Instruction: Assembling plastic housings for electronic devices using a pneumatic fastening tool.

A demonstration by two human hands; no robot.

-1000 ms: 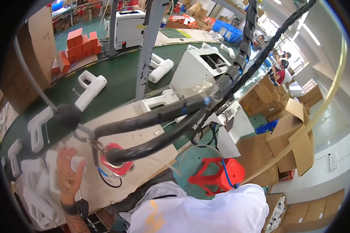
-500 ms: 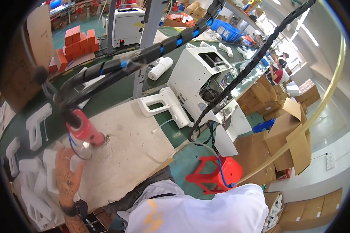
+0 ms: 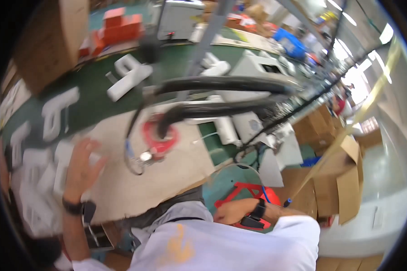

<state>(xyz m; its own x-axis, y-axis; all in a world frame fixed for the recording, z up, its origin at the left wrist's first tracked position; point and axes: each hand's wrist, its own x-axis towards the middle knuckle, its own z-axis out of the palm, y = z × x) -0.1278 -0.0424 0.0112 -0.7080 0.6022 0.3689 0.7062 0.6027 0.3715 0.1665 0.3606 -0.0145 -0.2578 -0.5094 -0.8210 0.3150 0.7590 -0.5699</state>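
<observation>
My left hand is over the left part of the cardboard-covered work surface, at the edge of a pile of white gun-shaped plastic housings. Its thumb and fingers curl round a white part that seems to belong to one housing; the palm hides most of it. My right hand is at the front of my shirt, above a red stool; blur conceals its fingers. A red tool on a black-wrapped arm is over the board, with a thin hose looping beside it.
More white housings lie on the green bench beyond the board. A white machine with its innards exposed stands right of the board. Open cardboard boxes stand at the right. A grey post rises behind the bench.
The view has shifted and blurred. My right hand and forearm have come into view at the front of my body. My left hand stays beside the housings.
</observation>
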